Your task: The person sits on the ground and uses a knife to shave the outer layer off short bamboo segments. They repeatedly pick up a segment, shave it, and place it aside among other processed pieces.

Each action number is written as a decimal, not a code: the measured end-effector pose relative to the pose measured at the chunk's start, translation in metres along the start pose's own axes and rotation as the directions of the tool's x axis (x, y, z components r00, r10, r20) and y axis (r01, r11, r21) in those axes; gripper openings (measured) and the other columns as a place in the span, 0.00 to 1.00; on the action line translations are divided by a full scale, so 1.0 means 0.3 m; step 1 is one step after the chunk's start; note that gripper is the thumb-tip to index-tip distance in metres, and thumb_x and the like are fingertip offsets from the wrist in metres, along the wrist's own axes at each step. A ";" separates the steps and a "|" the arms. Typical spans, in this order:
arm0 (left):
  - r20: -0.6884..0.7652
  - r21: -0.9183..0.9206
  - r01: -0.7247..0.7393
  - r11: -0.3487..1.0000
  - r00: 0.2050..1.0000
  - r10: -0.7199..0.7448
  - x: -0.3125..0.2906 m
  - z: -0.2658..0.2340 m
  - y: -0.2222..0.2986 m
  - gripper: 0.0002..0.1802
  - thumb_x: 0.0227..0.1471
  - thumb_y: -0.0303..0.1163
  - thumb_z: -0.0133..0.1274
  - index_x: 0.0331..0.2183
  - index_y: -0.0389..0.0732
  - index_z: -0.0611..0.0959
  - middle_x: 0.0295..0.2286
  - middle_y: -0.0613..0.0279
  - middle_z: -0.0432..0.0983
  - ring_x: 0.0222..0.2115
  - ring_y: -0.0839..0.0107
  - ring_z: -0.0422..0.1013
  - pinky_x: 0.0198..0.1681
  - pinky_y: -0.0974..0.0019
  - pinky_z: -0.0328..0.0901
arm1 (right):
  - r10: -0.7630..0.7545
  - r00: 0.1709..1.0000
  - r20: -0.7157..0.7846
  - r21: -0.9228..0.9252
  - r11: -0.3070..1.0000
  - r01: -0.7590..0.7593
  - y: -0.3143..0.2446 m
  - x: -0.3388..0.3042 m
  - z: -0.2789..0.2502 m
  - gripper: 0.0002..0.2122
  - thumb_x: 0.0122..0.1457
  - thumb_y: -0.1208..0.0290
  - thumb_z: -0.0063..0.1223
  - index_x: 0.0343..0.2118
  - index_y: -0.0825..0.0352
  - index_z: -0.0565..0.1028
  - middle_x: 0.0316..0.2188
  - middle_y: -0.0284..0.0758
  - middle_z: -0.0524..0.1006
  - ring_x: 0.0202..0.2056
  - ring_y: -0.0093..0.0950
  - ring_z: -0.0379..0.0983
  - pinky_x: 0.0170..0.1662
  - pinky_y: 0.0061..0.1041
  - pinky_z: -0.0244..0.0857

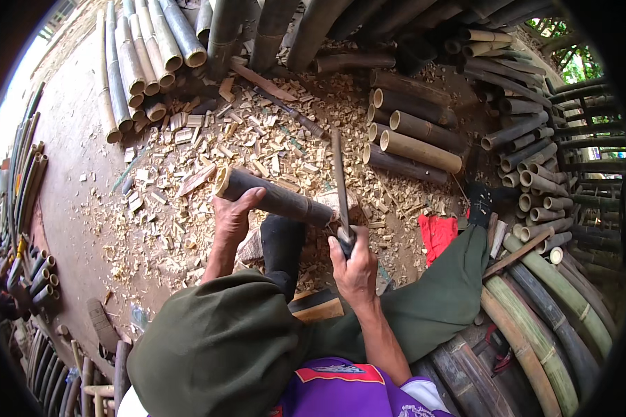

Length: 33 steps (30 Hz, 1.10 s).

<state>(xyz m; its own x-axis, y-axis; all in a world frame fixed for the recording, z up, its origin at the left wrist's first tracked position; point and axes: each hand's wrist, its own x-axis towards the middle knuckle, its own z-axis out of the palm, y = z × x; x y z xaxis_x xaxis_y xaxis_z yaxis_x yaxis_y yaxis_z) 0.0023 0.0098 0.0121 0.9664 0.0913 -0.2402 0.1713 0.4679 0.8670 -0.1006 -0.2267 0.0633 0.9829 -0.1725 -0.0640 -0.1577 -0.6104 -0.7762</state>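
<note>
Inspecting the dark bamboo tube [275, 196], we found it held slantwise in front of us, between our hands. We judged it stiff, fairly light and smooth-skinned, best gripped near its open end. There our left hand [233, 212] clasped it, thumb uppermost. Our right hand [356, 267] wrapped the handle of a long-bladed knife [340, 182]; blade contact was unclear. Beyond lay pale chips [271, 149] and stacked bamboo sections [421, 151].

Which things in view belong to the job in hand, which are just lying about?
In use: dark bamboo section, in the left hand; knife, in the right hand.

Apparently lying about: wood chips; red cloth; stacked bamboo sections.
</note>
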 end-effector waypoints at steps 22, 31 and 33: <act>-0.252 0.069 -0.071 0.995 0.964 0.087 0.007 0.073 -0.015 0.21 0.44 0.23 0.74 0.39 0.34 0.81 0.32 0.60 0.81 0.30 0.70 0.80 0.38 0.65 0.76 | 0.155 0.986 0.068 -0.079 0.986 -0.149 -0.071 0.026 -0.022 0.15 0.65 0.61 0.56 0.41 0.68 0.65 0.30 0.53 0.79 0.35 0.59 0.77 0.36 0.54 0.68; -0.201 0.028 -0.056 0.998 0.978 0.061 0.010 0.077 -0.006 0.22 0.44 0.23 0.74 0.42 0.31 0.81 0.34 0.58 0.82 0.32 0.70 0.79 0.44 0.64 0.76 | 0.287 0.941 0.181 -0.271 0.934 -0.233 0.081 0.044 0.018 0.17 0.66 0.59 0.54 0.42 0.69 0.64 0.27 0.54 0.79 0.33 0.58 0.78 0.33 0.55 0.68; -0.080 -0.003 -0.098 0.995 0.992 0.097 0.018 0.022 -0.014 0.24 0.44 0.21 0.73 0.43 0.31 0.80 0.36 0.57 0.81 0.35 0.69 0.79 0.46 0.63 0.75 | 0.183 0.975 0.124 -0.111 0.979 -0.169 -0.023 0.029 -0.034 0.17 0.67 0.60 0.55 0.43 0.68 0.64 0.27 0.53 0.79 0.33 0.57 0.78 0.32 0.51 0.68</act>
<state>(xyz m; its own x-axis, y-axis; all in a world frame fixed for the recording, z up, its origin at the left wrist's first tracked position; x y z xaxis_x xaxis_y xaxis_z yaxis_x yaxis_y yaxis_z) 0.0081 0.0024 0.0100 0.9601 0.2064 -0.1888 0.0752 0.4595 0.8850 -0.0920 -0.2318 0.0746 0.9417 -0.1835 -0.2821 -0.3312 -0.6545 -0.6797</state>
